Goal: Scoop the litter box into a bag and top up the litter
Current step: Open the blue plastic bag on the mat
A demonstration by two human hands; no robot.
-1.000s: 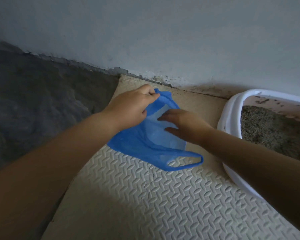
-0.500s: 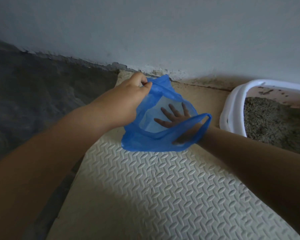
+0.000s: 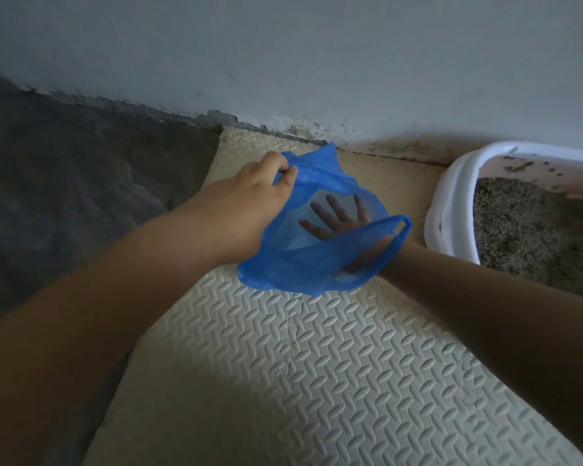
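On the far left, dark bare floor (image 3: 64,196) is running up to the grey wall (image 3: 317,62). The left hand (image 3: 249,203) is reaching forward over the edge of the cream foam mat (image 3: 317,364) and pinching the upper rim of the blue plastic bag (image 3: 283,270) between thumb and curled fingers. The bag is hanging open over the mat near the wall, with its mouth facing the person; whether its bottom is touching the mat is unclear. The right hand (image 3: 344,227) is sitting inside the bag with fingers straight and spread, gripping nothing, and is partly showing through the thin plastic. One bag handle is looping across the right wrist. Further right, the white litter box (image 3: 448,210) is standing near the wall, just beside the bag, with grey litter (image 3: 535,237) lying inside it
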